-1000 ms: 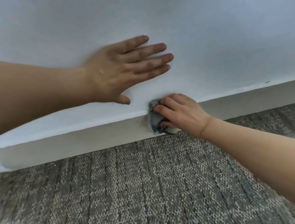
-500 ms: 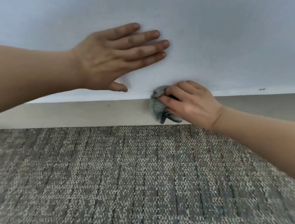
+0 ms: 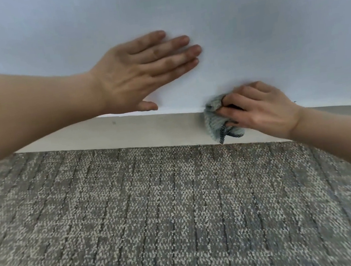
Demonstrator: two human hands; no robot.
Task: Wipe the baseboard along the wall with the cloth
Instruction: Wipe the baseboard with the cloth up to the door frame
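Item, nearest: carpet [image 3: 159, 214], grey loop pile, running up to the foot of the wall; not part of the work.

Item: baseboard [image 3: 147, 132], pale strip between carpet and wall; one small dark speck [image 3: 113, 122] shows on it to the left of the cloth.

Item: cloth [image 3: 213, 123], blue-grey with dark stitched edge, bunched, pressed flat on the baseboard face, its top at the upper lip; a loose corner hangs close to the carpet line.

Item: right hand [image 3: 261, 109], fingers curled over the cloth, gripping it against the board.

Item: left hand [image 3: 138, 70], fingers straight and together, palm flat on the wall [image 3: 244, 21] above the board, holding nothing.

Change noted: a second ago the cloth sat below the left hand's fingers; now it lies just past their tips, to the right; the left hand has kept its brace.

Judgement: the stroke is travelling rightwards; wiping is mid-course, with the board further right seemingly yet to be covered.
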